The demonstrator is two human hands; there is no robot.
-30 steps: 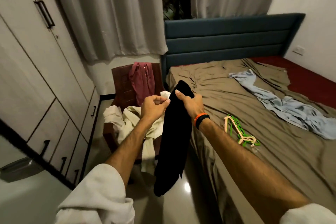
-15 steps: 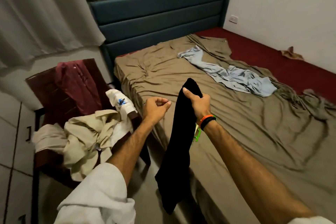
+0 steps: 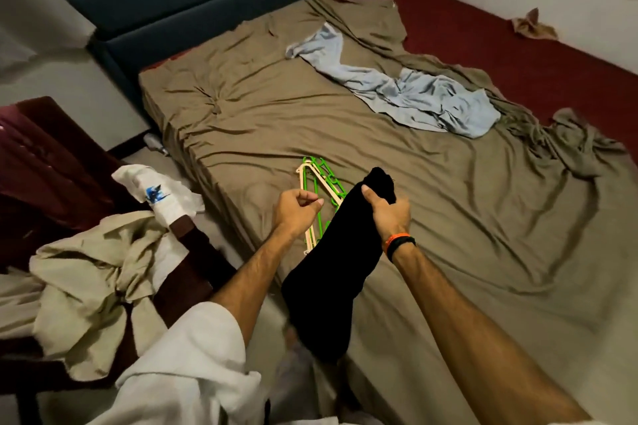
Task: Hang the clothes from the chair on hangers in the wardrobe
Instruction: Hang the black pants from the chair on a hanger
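Bedroom, olive-sheeted bed (image 3: 431, 217) ahead
R hand (image 3: 388, 212) grips black garment (image 3: 331, 262) by its top, hanging over bed edge; L hand (image 3: 295, 209) curled, holding nothing, above green & cream hangers (image 3: 319, 183); chair (image 3: 193, 252) w/ clothes pile (image 3: 89, 272) at left

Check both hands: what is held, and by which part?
The right hand grips the black garment at its bunched top end. The left hand is curled and holds nothing.

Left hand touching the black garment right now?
Apart. The head view shows the left hand curled and empty, brown bedsheet visible between it and the black garment.
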